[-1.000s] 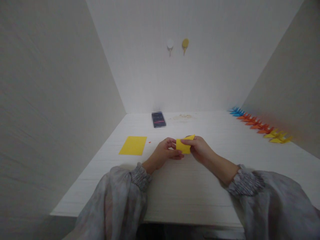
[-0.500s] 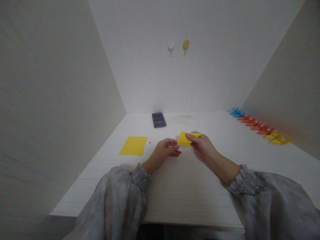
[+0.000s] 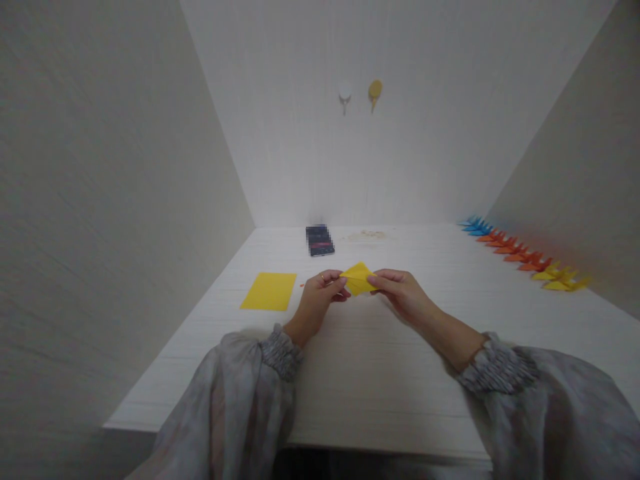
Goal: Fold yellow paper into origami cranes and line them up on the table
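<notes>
A folded piece of yellow origami paper [image 3: 359, 279], roughly diamond-shaped, is held between both hands above the table. My left hand [image 3: 324, 292] pinches its left corner between thumb and fingers. On the opposite side, my right hand [image 3: 397, 288] grips the right corner, thumb on the near face. A flat yellow paper sheet [image 3: 269, 291] lies on the table to the left of my left hand. A tiny orange scrap [image 3: 302, 285] shows just beside that hand.
Along the right wall runs a row of folded paper cranes: blue ones [image 3: 476, 225], orange ones [image 3: 515, 251] and yellow ones [image 3: 561, 277]. A dark, blurred phone-like object [image 3: 320, 241] lies at the back of the white table [image 3: 380, 380]. A white hook [image 3: 345, 95] and a gold hook [image 3: 375, 92] hang on the back wall.
My left hand has closed on the left corner of the folded paper, its fingers having been looser before. The paper has shifted slightly left and now spans both hands.
</notes>
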{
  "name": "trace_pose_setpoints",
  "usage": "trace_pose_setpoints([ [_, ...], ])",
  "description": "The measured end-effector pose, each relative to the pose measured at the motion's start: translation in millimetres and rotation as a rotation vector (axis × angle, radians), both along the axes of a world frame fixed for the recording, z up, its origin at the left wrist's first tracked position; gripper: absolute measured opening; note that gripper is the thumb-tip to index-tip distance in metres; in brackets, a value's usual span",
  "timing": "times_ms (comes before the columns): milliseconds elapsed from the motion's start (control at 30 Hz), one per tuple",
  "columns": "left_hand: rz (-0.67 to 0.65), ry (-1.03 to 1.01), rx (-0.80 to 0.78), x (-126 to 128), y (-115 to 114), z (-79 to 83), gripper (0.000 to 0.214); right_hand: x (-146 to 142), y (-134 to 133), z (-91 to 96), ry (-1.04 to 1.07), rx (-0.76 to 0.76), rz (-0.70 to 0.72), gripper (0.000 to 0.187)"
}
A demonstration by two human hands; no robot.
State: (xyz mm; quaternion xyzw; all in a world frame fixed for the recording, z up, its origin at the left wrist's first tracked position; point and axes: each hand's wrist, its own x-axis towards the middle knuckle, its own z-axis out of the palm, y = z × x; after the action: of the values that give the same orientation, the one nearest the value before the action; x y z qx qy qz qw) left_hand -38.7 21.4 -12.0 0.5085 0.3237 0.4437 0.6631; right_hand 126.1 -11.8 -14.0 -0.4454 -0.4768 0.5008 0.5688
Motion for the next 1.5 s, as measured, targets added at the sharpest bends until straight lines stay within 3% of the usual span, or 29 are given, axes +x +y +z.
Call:
trace_pose_setpoints([
  [200, 0.024, -0.160, -0.026, 2.0, -0.9, 4.4, 0.024, -2.0, 0.2, 1.0, -0.110, -0.001, -0.042, 0.014],
  [467, 0.117, -0.048, -0.012, 2.2, 3.6, 0.3, 0.022, -3.7, -0.9, 2.8, -0.200, -0.023, -0.028, 0.015],
  [833, 0.062, -0.135, -0.099, 2.3, 0.0, 7.2, 0.029, -5.1, -3.2, 3.7, -0.091, -0.058, -0.008, 0.010],
  [1133, 0.057, -0.112, -0.054, 1.0, -1.0, 4.9, 0.025, -2.2, -1.5, 0.9, 0.013, -0.084, 0.013, 0.011],
  [1500, 0.039, -0.129, -0.030, 0.8, -1.3, 4.1, 0.020, -1.7, -2.8, 0.9, -0.060, -0.004, 0.081, 0.010],
])
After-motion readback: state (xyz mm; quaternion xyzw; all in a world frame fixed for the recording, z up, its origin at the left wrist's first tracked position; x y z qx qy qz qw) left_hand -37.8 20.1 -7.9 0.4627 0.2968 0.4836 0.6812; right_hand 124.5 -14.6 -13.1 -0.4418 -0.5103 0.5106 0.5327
